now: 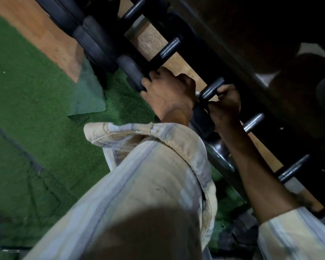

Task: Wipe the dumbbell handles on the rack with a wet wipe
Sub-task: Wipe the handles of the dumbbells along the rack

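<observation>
Left hand (167, 91) gripped a dumbbell head (133, 72), fingers curled over it. Right hand (226, 104) wrapped the adjacent dumbbell handle (212, 89); wipe not discernible.

It was a gym: dumbbells (109, 47) sat in a row on a dark rack (201, 53), with green artificial turf (36, 109) and wooden flooring (45, 34) underneath.

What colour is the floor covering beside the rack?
Green, turf-like floor covering, seen in the head view.
</observation>
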`<action>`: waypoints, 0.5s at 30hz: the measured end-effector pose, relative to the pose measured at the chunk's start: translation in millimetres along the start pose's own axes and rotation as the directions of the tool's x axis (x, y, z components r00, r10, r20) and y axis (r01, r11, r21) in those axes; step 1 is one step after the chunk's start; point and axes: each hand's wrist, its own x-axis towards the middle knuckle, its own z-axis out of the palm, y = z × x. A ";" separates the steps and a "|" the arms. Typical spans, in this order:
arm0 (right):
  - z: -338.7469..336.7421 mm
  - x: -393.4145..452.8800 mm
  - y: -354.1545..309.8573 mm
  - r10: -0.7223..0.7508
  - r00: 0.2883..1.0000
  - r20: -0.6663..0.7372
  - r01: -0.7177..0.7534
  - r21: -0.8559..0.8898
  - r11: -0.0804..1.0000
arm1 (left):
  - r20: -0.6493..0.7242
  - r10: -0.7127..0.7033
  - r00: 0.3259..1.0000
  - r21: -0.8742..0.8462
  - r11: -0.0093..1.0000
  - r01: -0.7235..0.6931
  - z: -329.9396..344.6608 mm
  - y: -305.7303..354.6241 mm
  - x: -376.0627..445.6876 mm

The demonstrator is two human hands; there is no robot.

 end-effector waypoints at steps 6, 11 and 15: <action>-22.0 15.7 7.1 -0.503 0.761 0.411 0.595 -0.134 0.792 | -0.008 0.009 1.000 0.006 1.000 -0.009 1.4 -2.0 -0.8; -31.8 16.1 -3.0 -0.241 0.783 0.574 0.503 -0.355 0.788 | -0.014 0.013 1.000 0.002 1.000 -0.013 1.0 -1.6 0.1; -34.3 3.0 -14.9 -0.296 0.792 0.533 0.455 -0.195 0.869 | -0.018 -0.003 1.000 0.005 1.000 0.003 2.3 -0.5 0.2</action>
